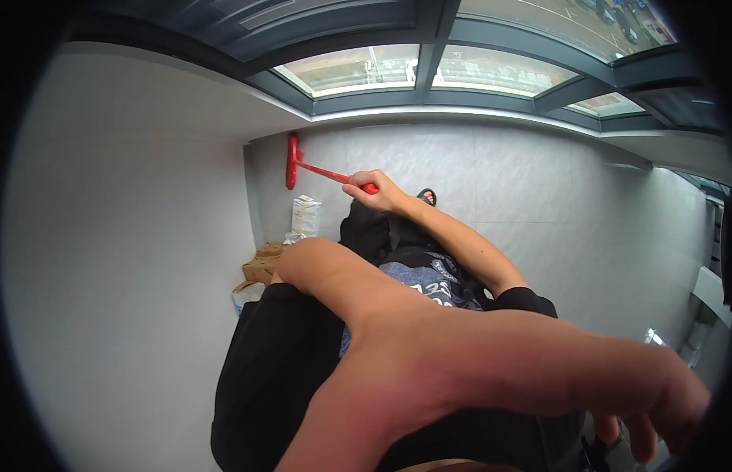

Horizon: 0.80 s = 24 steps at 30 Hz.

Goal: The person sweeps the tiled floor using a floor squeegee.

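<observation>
Grips a red tool (322, 171) in the right hand (372, 190), above the gray floor (531, 177).
Clenches fingers round the near end of the handle, with the wide head at far left, near the white wall (130, 220). Raises the left hand (539, 366) close to the view; cannot tell whether released or grasping. Shows a white packet (305, 215) and cardboard box (261, 266) at left, nearer than the head.

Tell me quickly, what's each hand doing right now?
Left hand: close to the camera, fingers partly out of view; its grip cannot be told.
Right hand: closed around the red tool.
</observation>
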Motion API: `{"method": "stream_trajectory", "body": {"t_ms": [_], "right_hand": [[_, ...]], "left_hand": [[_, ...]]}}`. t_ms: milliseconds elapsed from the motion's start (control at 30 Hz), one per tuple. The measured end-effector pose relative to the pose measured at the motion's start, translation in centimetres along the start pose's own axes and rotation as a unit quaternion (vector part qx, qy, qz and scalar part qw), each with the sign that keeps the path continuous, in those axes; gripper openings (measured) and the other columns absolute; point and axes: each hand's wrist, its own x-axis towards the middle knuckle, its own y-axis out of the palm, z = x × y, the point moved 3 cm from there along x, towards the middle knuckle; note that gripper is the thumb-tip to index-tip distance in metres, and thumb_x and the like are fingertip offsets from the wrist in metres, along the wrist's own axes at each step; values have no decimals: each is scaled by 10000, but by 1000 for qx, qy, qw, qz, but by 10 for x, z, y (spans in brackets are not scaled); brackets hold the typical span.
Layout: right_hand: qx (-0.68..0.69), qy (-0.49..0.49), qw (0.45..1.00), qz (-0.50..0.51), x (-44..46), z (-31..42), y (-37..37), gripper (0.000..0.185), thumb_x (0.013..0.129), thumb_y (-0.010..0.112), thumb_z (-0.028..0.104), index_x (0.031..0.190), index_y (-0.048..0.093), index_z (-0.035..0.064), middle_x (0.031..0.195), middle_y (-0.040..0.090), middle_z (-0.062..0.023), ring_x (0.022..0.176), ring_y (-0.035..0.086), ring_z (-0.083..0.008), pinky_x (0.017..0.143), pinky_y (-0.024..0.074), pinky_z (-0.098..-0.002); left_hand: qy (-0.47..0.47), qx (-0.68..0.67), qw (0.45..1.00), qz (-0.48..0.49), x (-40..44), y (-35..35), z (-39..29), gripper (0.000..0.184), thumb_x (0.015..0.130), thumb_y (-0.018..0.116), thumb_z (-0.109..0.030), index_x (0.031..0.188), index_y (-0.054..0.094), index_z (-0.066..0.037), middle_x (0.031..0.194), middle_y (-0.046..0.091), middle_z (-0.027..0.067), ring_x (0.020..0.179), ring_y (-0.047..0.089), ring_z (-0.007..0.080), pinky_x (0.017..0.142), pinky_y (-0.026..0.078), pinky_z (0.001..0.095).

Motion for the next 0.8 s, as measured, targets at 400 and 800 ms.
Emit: {"method": "stream_trajectory", "body": {"t_ms": [400, 800], "right_hand": [[57, 70, 996, 13, 12, 30, -34, 315, 925, 612, 229, 750, 637, -32, 636, 553, -74, 586, 490, -129, 566, 433, -304], [-103, 38, 992, 57, -15, 168, -125, 232, 929, 588, 195, 876, 652, -21, 672, 584, -89, 639, 549, -150, 607, 457, -303]], "left_hand": [[-84, 134, 977, 144, 49, -54, 28, 953, 782, 358, -707, 1417, 346, 3, 1290, 530, 210, 1111, 573, 279, 936, 456, 385], [-85, 192, 956, 206, 36, -88, 20, 967, 794, 179, -747, 1427, 354, -38, 1301, 529, 214, 1122, 578, 300, 931, 467, 408]]}}
